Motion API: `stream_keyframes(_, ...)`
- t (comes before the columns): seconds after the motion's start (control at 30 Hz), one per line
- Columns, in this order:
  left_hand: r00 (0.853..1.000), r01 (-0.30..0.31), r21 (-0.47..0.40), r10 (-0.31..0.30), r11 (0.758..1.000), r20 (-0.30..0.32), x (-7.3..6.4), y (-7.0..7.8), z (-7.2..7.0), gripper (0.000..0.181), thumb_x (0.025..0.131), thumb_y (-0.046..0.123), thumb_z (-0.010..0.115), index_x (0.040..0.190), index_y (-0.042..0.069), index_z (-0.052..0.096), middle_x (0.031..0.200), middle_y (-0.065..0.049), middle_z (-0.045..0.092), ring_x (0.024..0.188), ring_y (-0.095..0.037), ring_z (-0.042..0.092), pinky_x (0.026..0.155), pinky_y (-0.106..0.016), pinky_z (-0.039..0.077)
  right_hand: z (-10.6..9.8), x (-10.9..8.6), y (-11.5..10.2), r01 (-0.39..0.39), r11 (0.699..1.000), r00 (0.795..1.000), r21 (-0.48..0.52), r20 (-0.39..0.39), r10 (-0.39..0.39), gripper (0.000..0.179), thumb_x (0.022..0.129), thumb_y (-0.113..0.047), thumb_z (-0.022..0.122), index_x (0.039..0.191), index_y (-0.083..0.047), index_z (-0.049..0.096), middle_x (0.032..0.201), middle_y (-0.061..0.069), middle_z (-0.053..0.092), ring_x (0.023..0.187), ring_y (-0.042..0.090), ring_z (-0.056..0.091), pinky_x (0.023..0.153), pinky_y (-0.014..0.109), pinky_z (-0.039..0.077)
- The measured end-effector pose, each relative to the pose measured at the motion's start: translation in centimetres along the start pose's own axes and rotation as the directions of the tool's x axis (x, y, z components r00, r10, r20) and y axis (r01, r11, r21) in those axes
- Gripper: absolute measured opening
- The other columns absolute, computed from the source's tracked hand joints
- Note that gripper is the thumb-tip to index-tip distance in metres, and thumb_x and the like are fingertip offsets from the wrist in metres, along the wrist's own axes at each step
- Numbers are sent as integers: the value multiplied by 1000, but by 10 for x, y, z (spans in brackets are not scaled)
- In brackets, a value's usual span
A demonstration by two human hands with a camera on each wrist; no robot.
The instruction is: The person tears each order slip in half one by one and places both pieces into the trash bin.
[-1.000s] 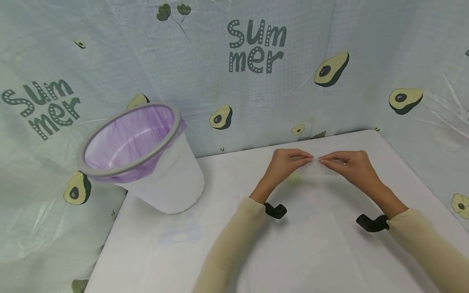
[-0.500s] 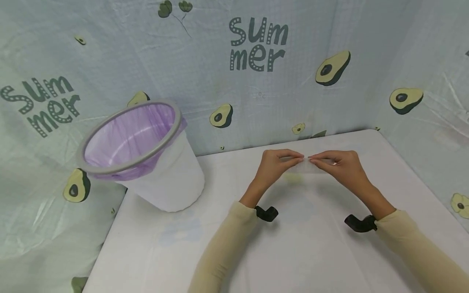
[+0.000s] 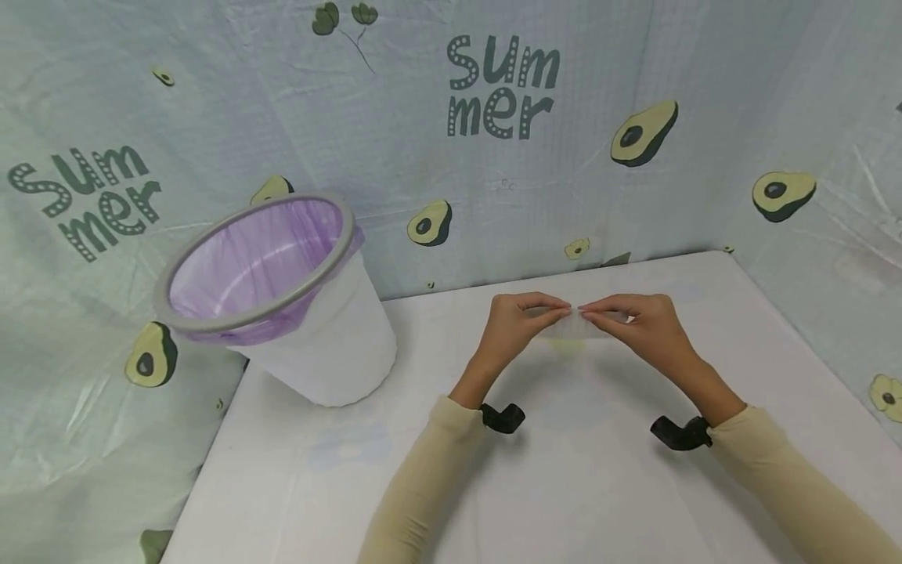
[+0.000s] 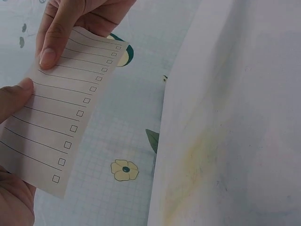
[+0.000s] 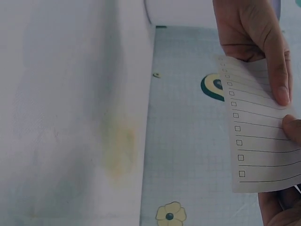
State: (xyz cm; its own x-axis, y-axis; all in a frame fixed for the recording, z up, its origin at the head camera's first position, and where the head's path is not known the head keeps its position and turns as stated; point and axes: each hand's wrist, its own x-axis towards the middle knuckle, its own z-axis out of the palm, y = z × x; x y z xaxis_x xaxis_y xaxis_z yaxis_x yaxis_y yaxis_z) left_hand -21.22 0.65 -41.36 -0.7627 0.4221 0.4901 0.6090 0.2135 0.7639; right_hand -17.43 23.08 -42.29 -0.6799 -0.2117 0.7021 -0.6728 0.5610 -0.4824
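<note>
A white sheet of checklist paper [image 4: 61, 117] hangs between both hands, above the table near its back edge. Ruled lines and a column of small square boxes are printed on it. My left hand [image 3: 507, 325] pinches its upper edge between thumb and fingers. Just to the right, my right hand [image 3: 641, 325] pinches the same edge, the two sets of fingertips nearly touching. The paper looks whole and slightly bowed in the right wrist view, where my left hand [image 5: 256, 37] shows above and the right thumb [image 5: 292, 128] presses the edge. In the head view the sheet is faint.
A white bin [image 3: 345, 337] with a grey rim and a purple liner stands on the left of the white table [image 3: 564, 486]. Behind hangs a pale curtain [image 3: 380, 141] printed with avocados and "summer". A black wrist camera [image 3: 503, 418] hangs under the left wrist, another [image 3: 680, 433] under the right.
Both hands have shifted a little to the left together with the sheet of paper. Their pinch on its edge and the small gap between the fingertips look the same.
</note>
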Motion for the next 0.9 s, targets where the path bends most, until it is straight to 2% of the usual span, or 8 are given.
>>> stream_keyframes(0.3, 1000, -19, 21, 19, 1000, -24, -4, 3, -7, 13, 91, 18, 79, 99, 9, 82, 95, -1, 79, 89, -2, 71, 79, -24, 58, 6, 3, -6, 14, 999, 1000, 41, -18, -13, 22, 80, 1, 83, 99, -9, 82, 91, 1, 79, 79, -3, 68, 65, 10, 47)
stream_keyframes(0.57, 998, -39, 24, 40, 999, -50, -8, 3, -12, 13, 91, 17, 79, 98, 7, 82, 94, -3, 79, 89, -3, 72, 79, -37, 60, 12, 5, -9, 3, 999, 1000, 48, -8, -3, 20, 83, -1, 82, 101, -10, 82, 92, 0, 79, 79, 3, 70, 68, 10, 49)
stream_keyframes(0.77, 996, -58, 36, 61, 998, -66, -10, 4, -19, 12, 91, 15, 79, 98, 7, 82, 95, -3, 79, 90, -2, 72, 79, -30, 59, 16, 10, -13, 17, 998, 1000, 53, -12, -16, 19, 83, -2, 83, 100, -10, 82, 91, 0, 79, 78, 5, 70, 64, 11, 47)
stream_keyframes(0.9, 994, -72, 35, 75, 997, -77, -11, 5, -25, 11, 90, 14, 79, 98, 6, 82, 95, -4, 79, 91, -4, 72, 80, -32, 60, 18, 13, -16, 14, 998, 1000, 68, -8, -14, 19, 83, -3, 83, 101, -10, 82, 92, -1, 79, 79, 5, 70, 65, 12, 47)
